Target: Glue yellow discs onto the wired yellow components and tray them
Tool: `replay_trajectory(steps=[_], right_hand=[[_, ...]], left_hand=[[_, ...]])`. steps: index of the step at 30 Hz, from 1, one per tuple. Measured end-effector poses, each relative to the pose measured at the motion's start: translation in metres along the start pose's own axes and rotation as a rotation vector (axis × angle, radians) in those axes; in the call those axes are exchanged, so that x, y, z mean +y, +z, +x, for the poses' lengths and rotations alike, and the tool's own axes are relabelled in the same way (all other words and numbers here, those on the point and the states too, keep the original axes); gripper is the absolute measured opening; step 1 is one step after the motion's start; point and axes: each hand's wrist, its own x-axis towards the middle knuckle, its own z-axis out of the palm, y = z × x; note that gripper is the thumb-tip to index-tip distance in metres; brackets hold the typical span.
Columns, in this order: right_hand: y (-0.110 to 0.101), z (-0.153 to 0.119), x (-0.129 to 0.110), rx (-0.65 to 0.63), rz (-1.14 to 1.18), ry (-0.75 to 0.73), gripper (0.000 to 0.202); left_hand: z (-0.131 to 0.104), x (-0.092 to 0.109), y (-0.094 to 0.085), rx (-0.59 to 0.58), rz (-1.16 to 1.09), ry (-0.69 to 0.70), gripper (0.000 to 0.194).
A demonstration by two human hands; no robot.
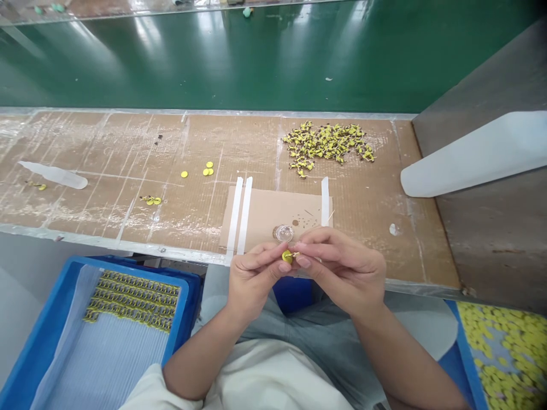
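Note:
Close above the front edge of the bench, my two hands meet fingertip to fingertip. My left hand (252, 279) pinches a small round yellow disc (286, 257) between thumb and forefinger. Opposite it, my right hand (348, 270) is closed at the fingertips on a tiny pale and yellow figure piece (295, 254) that touches the disc; its details are too small to make out. Just beyond my fingers, a small clear dish (284, 233) rests on a cardboard sheet (265, 208), with a brown spot (295, 222) and little specks beside it.
A heap of yellow-and-dark figure pieces (327, 141) lies at the back. Loose yellow discs (208, 171) and a white bottle (57, 174) are leftward. A blue crate (183, 302) holds rows of pieces; another at right holds yellow discs (519, 341). A white object (470, 154) juts in by the metal wall.

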Motion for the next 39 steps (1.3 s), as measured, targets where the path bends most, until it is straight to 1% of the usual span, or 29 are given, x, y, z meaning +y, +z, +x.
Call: replay_trajectory(steps=[4, 10, 14, 17, 19, 23, 26, 28, 32, 36, 39], right_hand=[[-0.003, 0.003, -0.002, -0.031, -0.023, -0.062, 0.034], [-0.014, 0.009, -0.002, -0.123, -0.042, -0.242, 0.038], [-0.021, 0.007, 0.000, -0.185, -0.040, -0.296, 0.045], [-0.025, 0.006, 0.001, -0.230, -0.045, -0.318, 0.047], [-0.026, 0.006, 0.000, -0.252, -0.051, -0.333, 0.045], [-0.029, 0.007, -0.003, -0.275, -0.080, -0.342, 0.037], [-0.030, 0.008, -0.005, -0.283, -0.089, -0.340, 0.036], [-0.029, 0.010, -0.006, -0.282, -0.070, -0.339, 0.034], [-0.025, 0.014, -0.009, -0.259, 0.032, -0.347, 0.024], [-0.022, 0.016, -0.012, -0.276, 0.097, -0.281, 0.026], [-0.021, 0.015, -0.013, -0.277, 0.132, -0.227, 0.027]], left_hand=[[0.001, 0.000, 0.001, -0.012, 0.053, 0.104, 0.027], [-0.006, 0.007, 0.001, -0.064, 0.191, 0.255, 0.032], [-0.011, 0.012, 0.001, -0.065, 0.233, 0.301, 0.038], [-0.010, 0.016, 0.002, -0.093, 0.236, 0.305, 0.034], [-0.009, 0.017, 0.003, -0.117, 0.231, 0.302, 0.031], [-0.007, 0.018, 0.003, -0.141, 0.238, 0.308, 0.029], [-0.007, 0.016, 0.001, -0.154, 0.257, 0.335, 0.032], [-0.006, 0.015, 0.000, -0.172, 0.271, 0.381, 0.036], [-0.002, 0.013, -0.002, -0.241, 0.291, 0.523, 0.044], [0.000, 0.013, -0.004, -0.305, 0.318, 0.571, 0.045], [0.000, 0.014, -0.006, -0.314, 0.343, 0.577, 0.043]])
